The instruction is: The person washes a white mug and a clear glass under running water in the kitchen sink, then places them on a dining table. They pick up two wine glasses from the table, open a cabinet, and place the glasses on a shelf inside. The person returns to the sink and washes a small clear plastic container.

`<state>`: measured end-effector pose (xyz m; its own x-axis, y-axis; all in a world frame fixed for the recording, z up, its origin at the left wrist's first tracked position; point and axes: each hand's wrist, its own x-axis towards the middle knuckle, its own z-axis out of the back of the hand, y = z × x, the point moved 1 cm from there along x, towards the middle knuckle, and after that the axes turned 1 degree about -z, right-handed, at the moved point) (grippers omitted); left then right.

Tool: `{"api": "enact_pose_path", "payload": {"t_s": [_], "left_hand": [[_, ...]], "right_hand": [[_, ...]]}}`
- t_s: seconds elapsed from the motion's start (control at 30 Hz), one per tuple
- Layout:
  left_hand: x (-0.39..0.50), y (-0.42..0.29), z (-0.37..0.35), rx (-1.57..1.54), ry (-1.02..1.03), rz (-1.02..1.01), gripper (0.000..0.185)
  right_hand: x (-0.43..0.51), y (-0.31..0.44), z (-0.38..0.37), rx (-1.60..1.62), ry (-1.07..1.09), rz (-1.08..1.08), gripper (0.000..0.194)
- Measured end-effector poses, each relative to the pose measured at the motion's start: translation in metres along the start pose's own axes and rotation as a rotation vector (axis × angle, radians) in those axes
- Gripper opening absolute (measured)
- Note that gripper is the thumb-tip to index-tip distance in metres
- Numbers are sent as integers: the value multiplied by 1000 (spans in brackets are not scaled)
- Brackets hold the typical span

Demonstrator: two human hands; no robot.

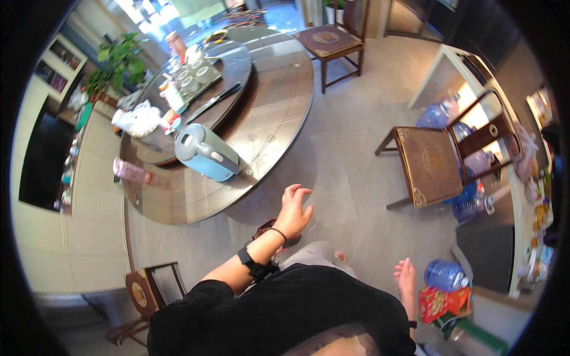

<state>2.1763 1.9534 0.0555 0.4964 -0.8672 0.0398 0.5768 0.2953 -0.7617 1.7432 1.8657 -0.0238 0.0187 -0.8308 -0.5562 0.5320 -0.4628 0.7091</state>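
My left hand (294,212) is held out over the floor with its fingers bent and apart, and nothing is in it. It is just off the near edge of a round glass-topped table (285,107). On that edge stands a light-blue electric kettle (209,153), the object on the table closest to this hand. My right hand (405,276) hangs low by my side, holding nothing, its fingers loosely extended. Close to it on the floor is a large blue plastic water bottle (443,275), beside a red bag (432,305); the hand appears apart from both.
A turntable bears a knife (213,102), a tray of cups (196,78) and a white plastic bag (141,119). A pink bottle (132,171) stands at the left rim. Wooden chairs are at right (429,164), far side (329,40) and lower left (142,293). A counter (512,196) lines the right.
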Motion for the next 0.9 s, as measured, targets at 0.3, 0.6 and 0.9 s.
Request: {"api": "enact_pose_path", "payload": {"t_s": [0.3, 0.6, 0.9], "left_hand": [[47, 12, -31, 41, -45, 365, 48], [239, -2, -24, -31, -209, 234, 45], [336, 9, -21, -37, -204, 359, 49]], "right_hand": [[166, 221, -73, -394, 279, 628, 43], [267, 350, -121, -494, 438, 806, 40], [382, 457, -155, -605, 465, 779, 42]]}}
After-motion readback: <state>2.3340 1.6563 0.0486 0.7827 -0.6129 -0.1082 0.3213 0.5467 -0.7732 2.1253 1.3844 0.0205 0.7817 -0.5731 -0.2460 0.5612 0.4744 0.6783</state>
